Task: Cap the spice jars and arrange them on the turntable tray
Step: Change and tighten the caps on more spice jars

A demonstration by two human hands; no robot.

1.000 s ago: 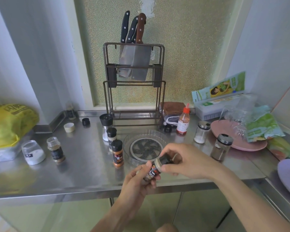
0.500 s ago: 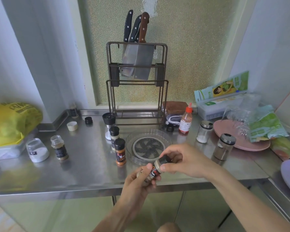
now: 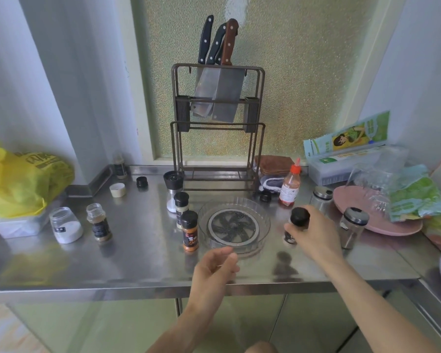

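Note:
My right hand grips a black-capped spice jar upright, just right of the clear turntable tray, which holds nothing. My left hand hovers empty with loosely curled fingers in front of the tray. Left of the tray stand a capped orange spice jar, a capped pale jar and a grinder. Farther left are an uncapped brown jar and an uncapped jar of white powder. Loose caps lie at the back: a white cap, a black cap and another black cap.
A knife rack with knives stands behind the tray. A red-topped sauce bottle, two steel-lidded shakers and a pink plate with bags crowd the right. A yellow bag sits at far left.
Both hands held the jar together at the counter's front edge, the right at its cap. Now my left hand has let go and my right hand has carried the capped jar right of the tray.

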